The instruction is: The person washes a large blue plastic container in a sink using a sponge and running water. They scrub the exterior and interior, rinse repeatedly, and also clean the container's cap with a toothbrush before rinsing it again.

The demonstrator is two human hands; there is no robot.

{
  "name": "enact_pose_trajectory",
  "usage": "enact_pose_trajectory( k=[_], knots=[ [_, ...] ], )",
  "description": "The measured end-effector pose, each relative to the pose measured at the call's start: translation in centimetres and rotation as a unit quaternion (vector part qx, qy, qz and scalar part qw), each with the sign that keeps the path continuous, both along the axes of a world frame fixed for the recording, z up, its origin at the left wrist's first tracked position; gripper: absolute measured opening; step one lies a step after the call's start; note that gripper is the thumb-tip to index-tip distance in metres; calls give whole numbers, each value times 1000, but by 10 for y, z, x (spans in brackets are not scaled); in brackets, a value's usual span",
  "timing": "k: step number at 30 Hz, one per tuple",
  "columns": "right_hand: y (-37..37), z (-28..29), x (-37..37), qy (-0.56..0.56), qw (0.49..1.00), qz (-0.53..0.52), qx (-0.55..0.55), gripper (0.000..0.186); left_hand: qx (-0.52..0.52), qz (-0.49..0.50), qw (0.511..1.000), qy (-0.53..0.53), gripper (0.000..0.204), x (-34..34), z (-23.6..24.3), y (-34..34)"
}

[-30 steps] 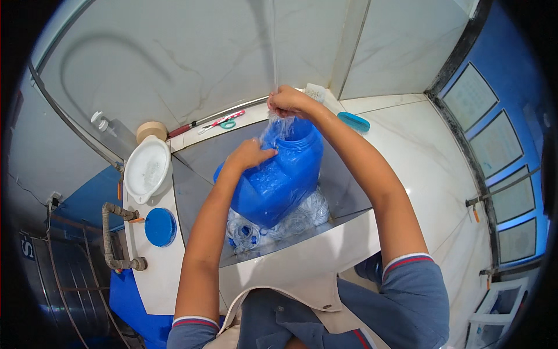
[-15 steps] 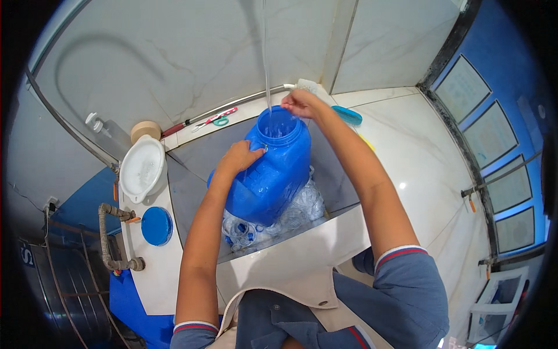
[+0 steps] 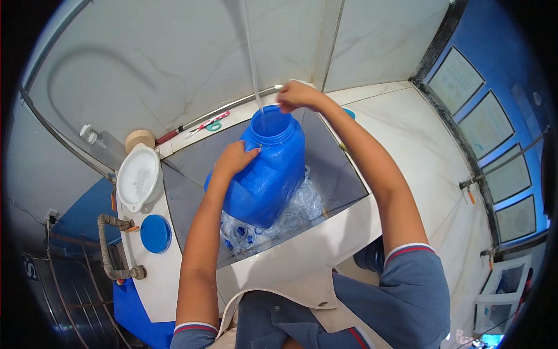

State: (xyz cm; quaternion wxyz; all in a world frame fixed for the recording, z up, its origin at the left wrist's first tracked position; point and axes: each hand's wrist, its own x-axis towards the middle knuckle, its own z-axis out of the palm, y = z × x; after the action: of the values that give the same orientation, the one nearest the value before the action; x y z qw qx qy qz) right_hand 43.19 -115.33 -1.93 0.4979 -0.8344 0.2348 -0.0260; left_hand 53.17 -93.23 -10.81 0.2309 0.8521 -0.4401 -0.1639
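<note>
A large blue plastic jug with a wide uncapped mouth stands tilted in the grey sink. A thin stream of water falls into the mouth. My left hand is closed on the jug's left shoulder, thumb near the neck. Just above the rim's far right side is my right hand, fingers curled and blurred; whether it holds anything cannot be made out. Clear plastic pieces, some with blue parts, lie around the jug's base. A blue round lid rests on the left ledge.
A white basin sits on the left ledge beside a pump bottle and a tan round object. Scissors with teal handles and a red-handled pole lie along the back ledge. Pipes stick out at left.
My right hand has lifted slightly away from the jug's rim. My left hand keeps its place on the shoulder. The view has shifted a little, and water still runs into the mouth.
</note>
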Motion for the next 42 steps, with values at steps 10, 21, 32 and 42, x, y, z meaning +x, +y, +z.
enact_pose_trajectory(
  k=[10,21,32,42],
  knots=[
    [26,22,33,50,956,49,285,14,-91,-48,991,84,39,15,6,-17],
    [19,6,12,-6,997,56,58,19,69,-121,989,57,51,-1,13,-67],
    [85,-95,-53,-193,805,69,-557,60,-258,-43,959,106,32,-51,-24,74],
    [138,38,25,-336,783,-3,-524,50,-279,435,678,523,42,3,-170,251]
  ],
)
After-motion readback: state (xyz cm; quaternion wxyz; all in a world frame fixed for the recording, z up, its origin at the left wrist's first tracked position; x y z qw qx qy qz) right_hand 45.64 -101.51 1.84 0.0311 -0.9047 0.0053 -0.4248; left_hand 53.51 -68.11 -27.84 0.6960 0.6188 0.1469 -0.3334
